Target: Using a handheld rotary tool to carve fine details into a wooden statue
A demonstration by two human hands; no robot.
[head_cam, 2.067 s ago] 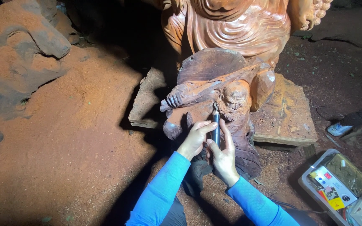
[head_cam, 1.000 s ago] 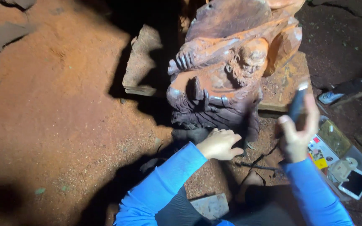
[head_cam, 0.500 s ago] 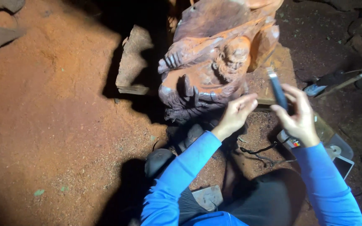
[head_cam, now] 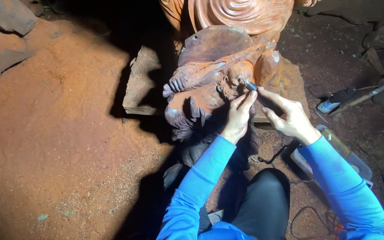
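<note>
Your right hand (head_cam: pixel 290 118) grips a dark rotary tool (head_cam: pixel 256 91), its tip on the reddish-brown wooden carving (head_cam: pixel 210 84); your left hand (head_cam: pixel 238 113), seemingly loosely curled, steadies it.

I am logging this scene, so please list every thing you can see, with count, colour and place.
wooden sculpture: one, reddish brown, top centre
rotary tool: one, dark, tip on the carving
wooden block: one, brown, left of the sculpture
sawdust floor: reddish, left half
tray: one, grey, lower right
cable: one, dark, bottom right
left hand: one, steadying the tool's front
right hand: one, gripping the tool body
sleeves: two, blue
</note>
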